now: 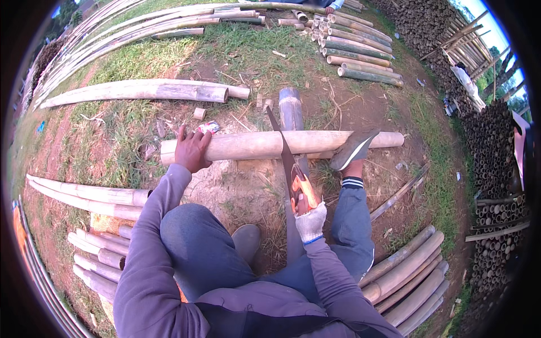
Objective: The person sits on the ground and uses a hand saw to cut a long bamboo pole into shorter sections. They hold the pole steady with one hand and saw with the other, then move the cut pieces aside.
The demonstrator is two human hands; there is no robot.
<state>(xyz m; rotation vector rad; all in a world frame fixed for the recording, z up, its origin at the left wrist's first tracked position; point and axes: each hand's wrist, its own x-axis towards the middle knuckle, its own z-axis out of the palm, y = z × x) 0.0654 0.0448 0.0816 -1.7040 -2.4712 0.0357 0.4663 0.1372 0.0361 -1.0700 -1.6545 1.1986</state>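
A thick pale bamboo pole (245, 145) lies crosswise in front of me, resting over a darker bamboo piece (290, 107) that points away from me. My left hand (193, 149) is bare and grips the pole near its left end, fingers over the top. My right hand (310, 218), in a white glove, is closed round the orange handle (303, 188) of a handsaw. The saw's dark blade (285, 147) crosses the pole near its middle, its tip reaching past the far side. My shoe (355, 149) presses on the pole to the right of the blade.
Cut bamboo pieces (366, 48) are stacked at the far right, where another person's hand (329, 10) shows. Long poles (135, 93) lie at the left and back. More bamboo (408, 270) sits at the near right. Piled bamboo (496, 163) lines the right side.
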